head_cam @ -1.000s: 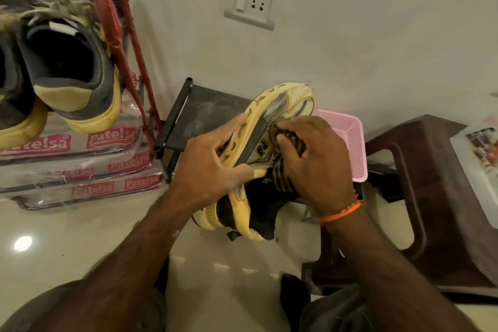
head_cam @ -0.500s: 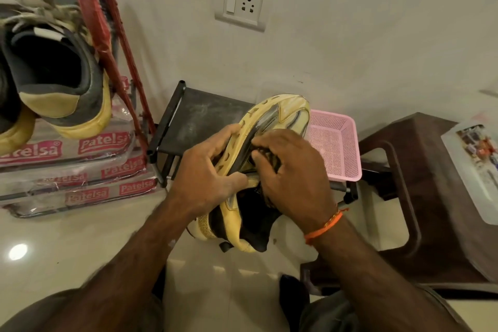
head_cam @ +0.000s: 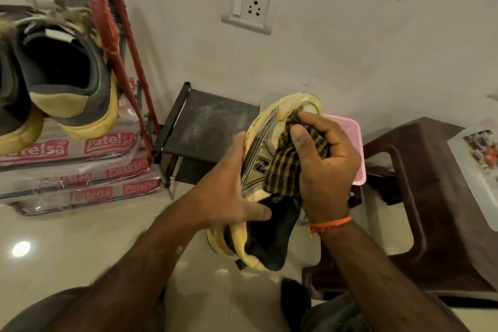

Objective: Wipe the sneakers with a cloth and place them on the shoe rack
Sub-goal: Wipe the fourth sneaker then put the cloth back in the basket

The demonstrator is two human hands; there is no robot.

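Head view: the yellow sneaker (head_cam: 272, 143) is held in the air between both hands, toe pointing away. The left hand (head_cam: 229, 186) supports its sole side with the thumb at the collar; the right hand (head_cam: 323, 159) clamps the checked cloth (head_cam: 285, 164) against the upper. The shoe seems light, with a stiff sole and a soft collar, so it is best gripped at the sole.

Sneaker (head_cam: 262, 153) between the hands, cloth (head_cam: 289, 159) on it; rack (head_cam: 126, 43) left, basket (head_cam: 347, 148) seemingly behind.
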